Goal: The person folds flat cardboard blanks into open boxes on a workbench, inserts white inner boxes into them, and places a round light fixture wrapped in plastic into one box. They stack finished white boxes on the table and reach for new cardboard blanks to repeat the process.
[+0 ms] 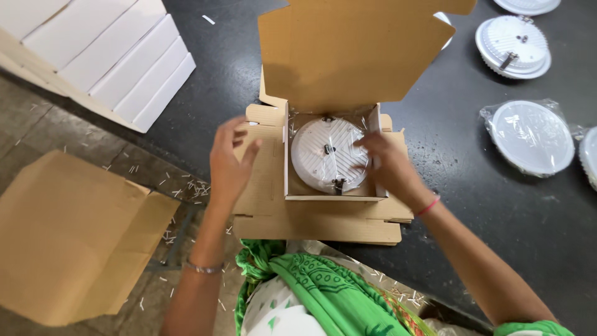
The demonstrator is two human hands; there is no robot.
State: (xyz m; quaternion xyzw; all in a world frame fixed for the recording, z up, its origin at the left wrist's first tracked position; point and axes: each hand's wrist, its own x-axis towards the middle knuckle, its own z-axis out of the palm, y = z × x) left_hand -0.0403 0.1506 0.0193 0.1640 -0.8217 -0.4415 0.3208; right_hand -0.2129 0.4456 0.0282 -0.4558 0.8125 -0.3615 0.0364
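- Flat brown cardboard sheet [74, 239] lies on the floor off the bench's left edge, amid scattered small white scraps.
- Stack of white boxes [109, 53] sits at the bench's [497, 230] far-left corner.
- Left hand [231, 163] hovers over the left side flap of the open cardboard box [323, 205]; its grip is spread, fingers loosely curled, holding nothing; whether it touches the flap I cannot tell.
- The box rests on a stack of flattened cartons [317, 227] at the bench's near edge, lid flap standing up behind.
- Round white lamp fixture [328, 155], in a clear plastic bag, lies inside the box, back side up, with metal spring clips showing.
- It looks light and rigid; the film likely makes it slippery, so the rim is the best hold, clear of the clips.
- Right hand [392, 165] rests on the fixture's right edge, fingers spread flat on the wrap, pinching nothing.
- More round fixtures [528, 137], one bagged, lie towards the bench's right edge.
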